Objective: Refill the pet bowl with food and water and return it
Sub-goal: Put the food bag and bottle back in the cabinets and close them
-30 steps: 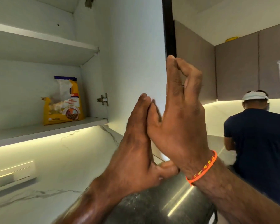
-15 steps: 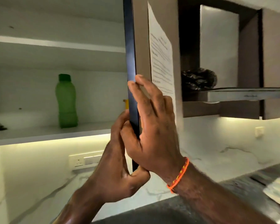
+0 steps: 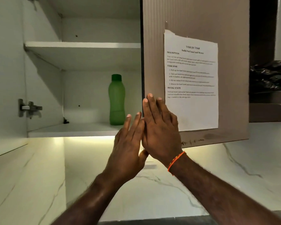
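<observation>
Fetching-water step, I'd say: right hand (image 3: pixel 161 127) flat w/ straight fingers on brown cupboard door (image 3: pixel 193 18), left hand (image 3: pixel 128 143) open, holding nothing; next: reach far-left for green plastic bottle (image 3: pixel 116 101).

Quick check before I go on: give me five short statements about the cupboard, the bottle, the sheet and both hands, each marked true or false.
1. A green bottle stands upright on the lower shelf. True.
2. The upper shelf holds a yellow food bag. False: nothing shows on it.
3. A printed sheet is stuck to the cupboard door. True.
4. The left hand grips the bottle. False: it is open, holding nothing.
5. The right hand lies flat on the door, fingers straight. True.
</observation>
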